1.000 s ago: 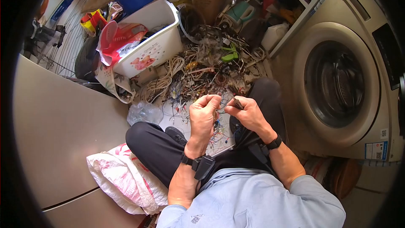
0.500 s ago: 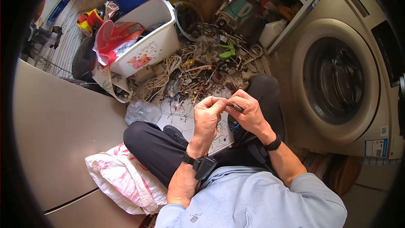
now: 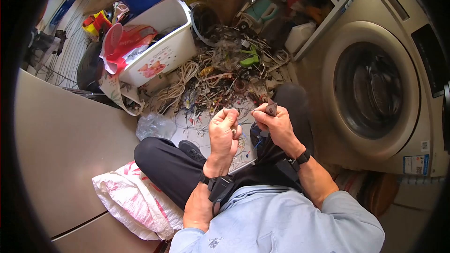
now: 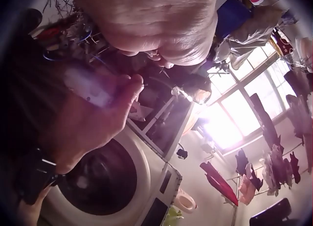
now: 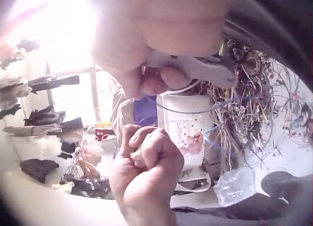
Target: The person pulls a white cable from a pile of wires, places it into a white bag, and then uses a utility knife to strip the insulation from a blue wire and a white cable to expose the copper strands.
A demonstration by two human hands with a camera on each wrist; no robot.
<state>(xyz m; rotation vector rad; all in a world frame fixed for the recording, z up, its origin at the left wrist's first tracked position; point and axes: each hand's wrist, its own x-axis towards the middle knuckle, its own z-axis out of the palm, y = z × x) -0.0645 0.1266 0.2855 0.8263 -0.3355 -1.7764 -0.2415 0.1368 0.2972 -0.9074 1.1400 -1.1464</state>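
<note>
- Woven sack, white with pink print: left of the white board, on the person's side of it
- Clear plastic bag: crumpled at the board's left edge
- White bin, printed with a bear: beyond the board and to its left, with a red packet in its mouth
- Left hand: raised above the board, its fingers curled in tightly, leaving only a narrow space; the thumb is bent against the index finger
- Small pale piece: above the board, enclosed by the left hand's curled fingers and showing between them; too small to identify
- Tangled wires: heaped beyond the board's far edge, with loose strands scattered across its surface
- Blue wire: curves away from near the right fingertips in the right wrist view; whether they pinch it cannot be told
- Right hand: above the board's right side, just apart from the left, its fingers bent round a tool
- Flat grey tool: held within the right hand, one end protruding above the index finger
- Washing machine: well to the right of the board, door facing it
</note>
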